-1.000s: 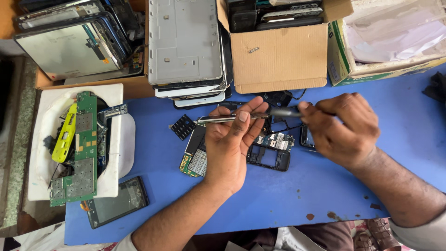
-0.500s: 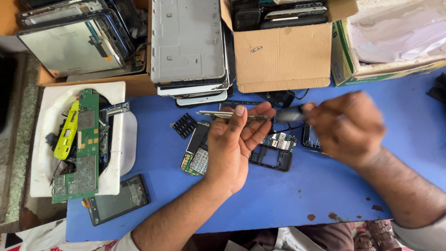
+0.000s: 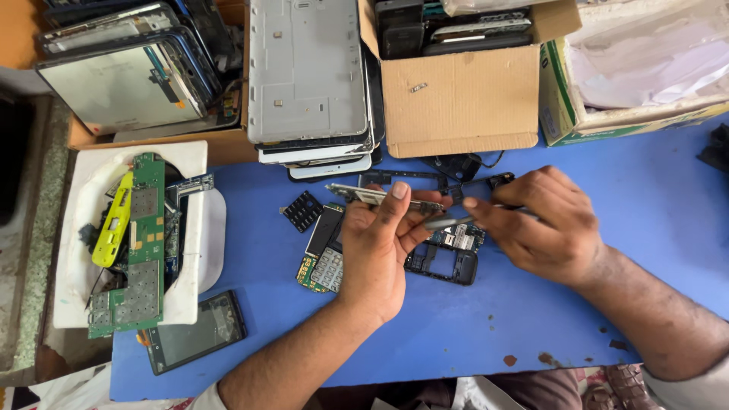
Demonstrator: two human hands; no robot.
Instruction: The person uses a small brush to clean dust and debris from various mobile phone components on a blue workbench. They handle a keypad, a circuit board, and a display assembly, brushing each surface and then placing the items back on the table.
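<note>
head view is showing the left hand (image 3: 380,250) gripping a thin metal frame (image 3: 380,197) edge-on, while the right hand (image 3: 543,228) is pinching a screwdriver (image 3: 448,222) whose tip is touching it.

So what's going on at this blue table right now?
A person is taking small phones apart on a blue table. The left hand holds up a thin silver metal phone frame, while the right hand brings a slim screwdriver to it. Under the hands lie a black plastic phone shell and a keypad circuit board. To the left, a white tray holds a long green circuit board and a yellow plastic part.
</note>
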